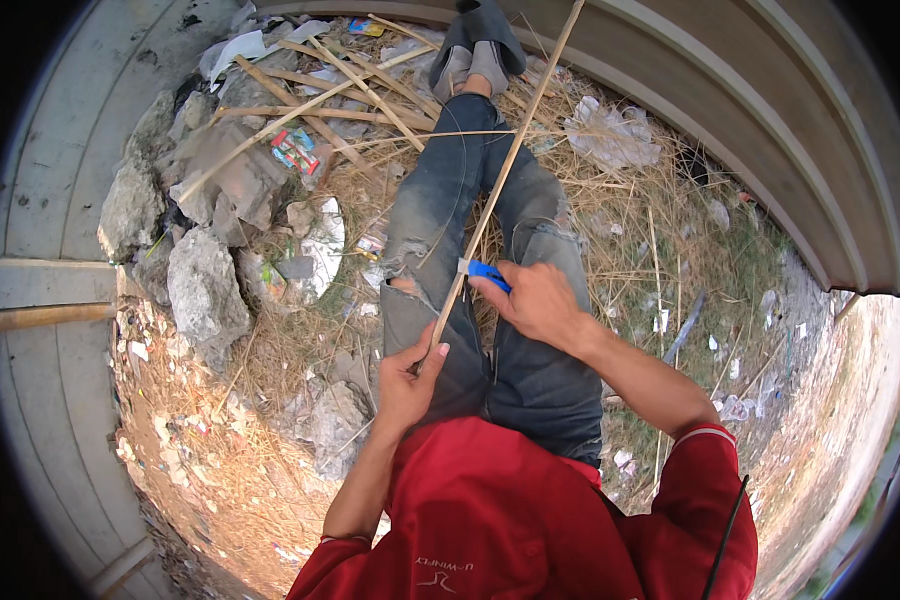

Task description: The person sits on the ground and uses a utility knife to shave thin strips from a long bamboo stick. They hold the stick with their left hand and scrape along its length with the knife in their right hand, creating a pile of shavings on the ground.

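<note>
My left hand (410,382) is closed round the lower end of a long, thin bamboo strip (510,160). The strip slants up and away to the right above my outstretched legs. In my right hand (542,308) is a blue utility knife (488,273), gripped by its handle. Its head meets the strip a little beyond my left hand; the blade's edge is too small to make out. A thin sliver (460,134) crosses the strip farther up, over my shins.
Several cut strips (350,85) lie piled beyond my feet's left side. Grey rocks (205,285) stand at the left, beside a pale panelled wall (55,200). A ribbed metal sheet (770,110) curves along the far right. Dry straw and litter (610,135) cover the ground.
</note>
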Demonstrator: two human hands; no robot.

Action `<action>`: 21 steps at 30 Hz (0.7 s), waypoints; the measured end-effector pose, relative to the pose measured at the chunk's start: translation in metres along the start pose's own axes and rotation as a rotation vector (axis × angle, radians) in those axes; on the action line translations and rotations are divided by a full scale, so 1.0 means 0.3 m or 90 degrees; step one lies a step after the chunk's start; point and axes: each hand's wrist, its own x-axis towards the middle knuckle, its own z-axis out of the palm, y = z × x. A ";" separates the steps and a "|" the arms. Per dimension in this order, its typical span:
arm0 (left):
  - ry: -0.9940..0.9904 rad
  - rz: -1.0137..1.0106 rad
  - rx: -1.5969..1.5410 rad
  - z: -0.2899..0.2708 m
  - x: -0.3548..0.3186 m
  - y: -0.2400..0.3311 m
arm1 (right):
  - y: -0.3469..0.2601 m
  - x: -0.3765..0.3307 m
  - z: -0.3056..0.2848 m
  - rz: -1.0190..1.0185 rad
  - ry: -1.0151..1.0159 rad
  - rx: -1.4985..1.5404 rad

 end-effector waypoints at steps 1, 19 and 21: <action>0.004 -0.012 0.044 -0.025 -0.045 -0.016 | 0.078 0.099 -0.060 0.106 0.112 0.008; 0.108 0.079 0.058 -0.016 -0.114 -0.030 | -0.088 -0.137 -0.038 -0.041 -0.082 0.151; 0.104 0.078 -0.016 -0.002 -0.103 -0.025 | -0.130 -0.172 -0.010 -0.071 -0.118 0.138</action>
